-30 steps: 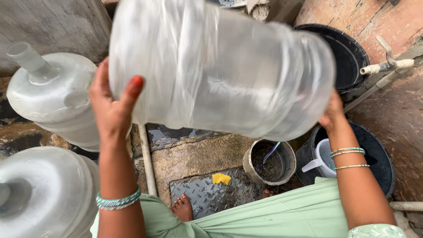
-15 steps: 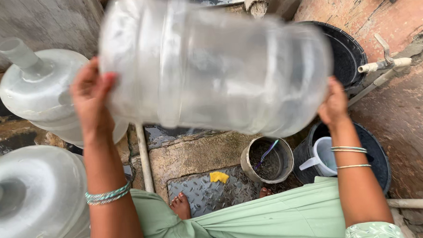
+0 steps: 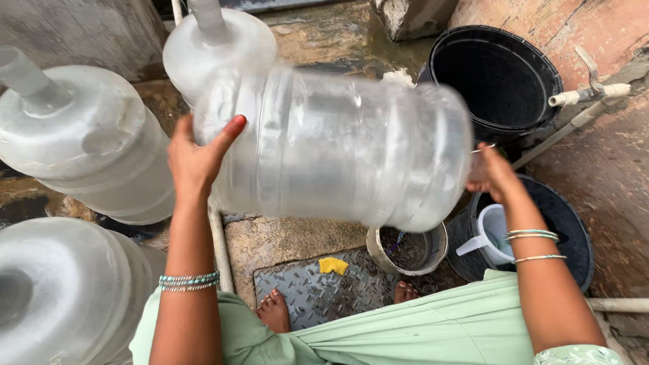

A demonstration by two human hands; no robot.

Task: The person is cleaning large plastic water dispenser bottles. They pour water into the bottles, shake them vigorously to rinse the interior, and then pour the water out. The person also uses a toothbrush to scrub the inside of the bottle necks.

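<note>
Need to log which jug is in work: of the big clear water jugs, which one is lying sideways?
The jug held in the air between the left hand and right hand. The other three stand upright on the ground, necks up.

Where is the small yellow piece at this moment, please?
In the head view, the small yellow piece lies low in the middle, on the metal tread plate, just left of the small grey bucket and above the bare foot.
</note>
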